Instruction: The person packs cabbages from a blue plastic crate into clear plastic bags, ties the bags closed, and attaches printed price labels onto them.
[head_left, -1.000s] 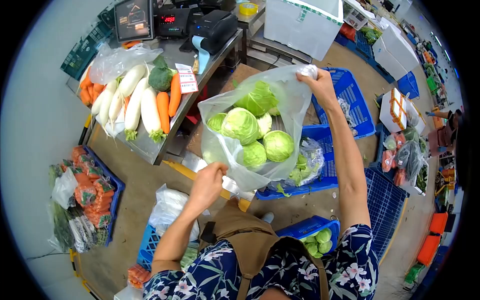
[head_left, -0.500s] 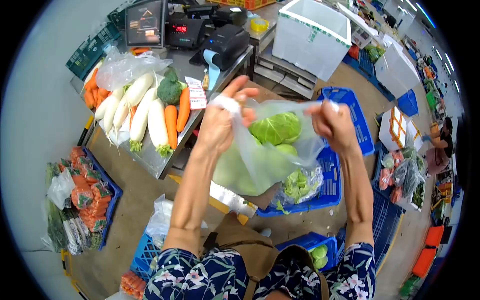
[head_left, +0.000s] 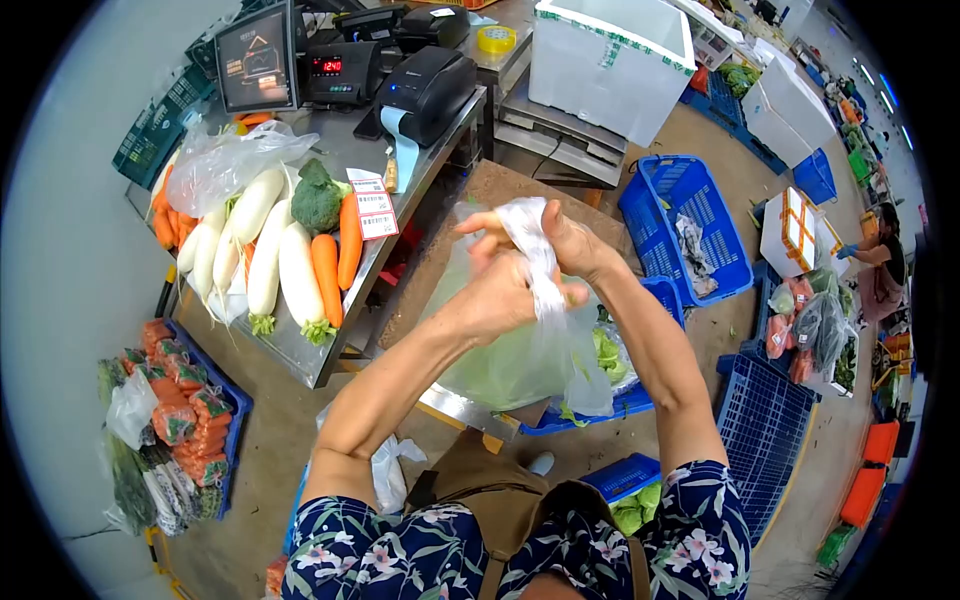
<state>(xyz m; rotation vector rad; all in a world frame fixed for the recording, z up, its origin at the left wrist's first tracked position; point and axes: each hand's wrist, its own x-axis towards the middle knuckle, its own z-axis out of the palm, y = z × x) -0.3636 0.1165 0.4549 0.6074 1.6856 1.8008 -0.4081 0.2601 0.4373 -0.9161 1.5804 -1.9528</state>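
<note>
A translucent plastic bag (head_left: pixel 510 365) rests on a brown board (head_left: pixel 505 185), with pale green shapes showing dimly through its side. Its white top is gathered into a narrow band between my two hands. My left hand (head_left: pixel 495 290) is wrapped around this gathered plastic, one finger sticking out to the left. Just above and to the right, my right hand (head_left: pixel 580 245) grips the same bag by its upper edge. Behind the bag, wrapped leafy greens (head_left: pixel 608 355) lie in a blue crate (head_left: pixel 640 400).
On the metal table (head_left: pixel 315 360) at left are white radishes (head_left: pixel 265 245), carrots (head_left: pixel 325 270), broccoli (head_left: pixel 316 195) and a label printer (head_left: pixel 428 90). A foam box (head_left: pixel 610 75) stands behind. Another blue crate (head_left: pixel 720 245) is at right; a co-worker (head_left: pixel 882 255) bends over bags farther off.
My hands have come together from the two sides of the bag's mouth. The mouth, open before with cabbages showing, is now gathered. The scale's red number differs.
</note>
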